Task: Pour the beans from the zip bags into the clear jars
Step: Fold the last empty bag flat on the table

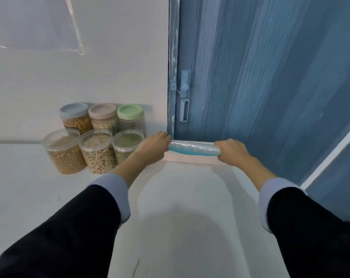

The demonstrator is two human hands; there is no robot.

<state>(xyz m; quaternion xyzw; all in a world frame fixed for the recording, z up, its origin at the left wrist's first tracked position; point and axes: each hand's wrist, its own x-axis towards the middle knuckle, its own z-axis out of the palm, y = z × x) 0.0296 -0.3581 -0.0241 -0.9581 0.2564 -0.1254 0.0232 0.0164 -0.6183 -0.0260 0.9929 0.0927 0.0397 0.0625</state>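
Blue door [270, 77]: streaked, grainy panel behind my hands, pale latch [184, 95] on its left edge.
White table [180, 217]: smooth and matte.
Clear jars [94, 137]: six round plastic ones against the wall; the back three are capped blue, pink and green, the front three are open and hold beans.
Rolled bag [193, 149]: crinkled clear plastic, blue inside, lying crosswise at the table's far edge.
Left hand [154, 146]: I see fingers curled around the roll's left end.
Right hand [231, 151]: fist wrapped around the right end.
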